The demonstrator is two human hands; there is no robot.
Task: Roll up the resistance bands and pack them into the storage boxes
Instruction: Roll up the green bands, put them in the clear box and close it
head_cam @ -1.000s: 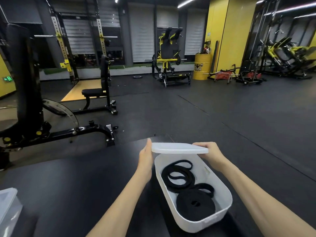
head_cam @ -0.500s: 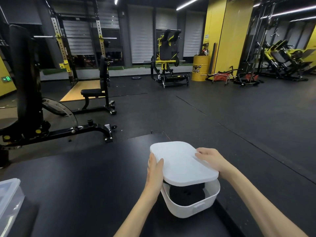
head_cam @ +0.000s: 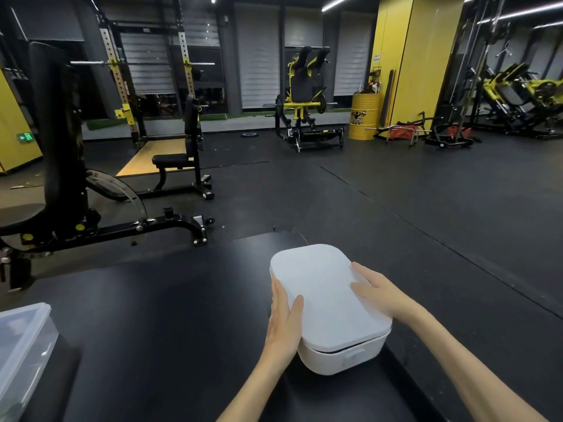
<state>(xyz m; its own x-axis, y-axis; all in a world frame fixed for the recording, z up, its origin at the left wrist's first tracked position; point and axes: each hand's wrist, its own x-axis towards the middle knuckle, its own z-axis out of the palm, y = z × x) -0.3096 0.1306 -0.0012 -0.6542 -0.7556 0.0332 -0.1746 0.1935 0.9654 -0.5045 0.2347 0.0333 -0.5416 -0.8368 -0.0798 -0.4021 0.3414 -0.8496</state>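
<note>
While the white box (head_cam: 344, 357) sits on the black pad (head_cam: 152, 315) close in front, its long axis runs from near to far, the far end angled slightly left. Its lid (head_cam: 320, 278) lies on top, with a thin dark gap at the near rim. The left hand (head_cam: 283, 318) presses the lid's left edge and the right hand (head_cam: 377, 293) its top, fingers straight, gripping nothing.
</note>
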